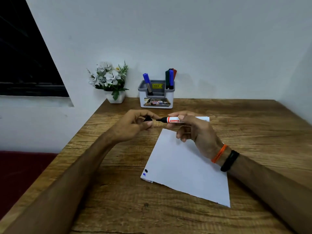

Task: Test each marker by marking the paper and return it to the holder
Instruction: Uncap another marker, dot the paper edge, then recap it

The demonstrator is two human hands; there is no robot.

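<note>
My right hand (192, 130) grips a white marker (173, 119) with an orange label and a bare black tip, held level above the paper's far edge. Just left of that tip, my left hand (135, 125) pinches the black cap (148, 119). A white sheet of paper (182, 168) lies on the table with a black mark (146, 170) and a blue mark (144, 174) at its near left corner. The grey and white holder (157, 97) stands at the back, with a blue marker (147, 82) leaning on its left and several markers (170, 78) upright on its right.
A white pot of white flowers (110, 81) stands left of the holder against the wall. The wooden table (244, 119) ends at a left edge beside a dark red surface (20, 173). A dark window (22, 61) is at the upper left.
</note>
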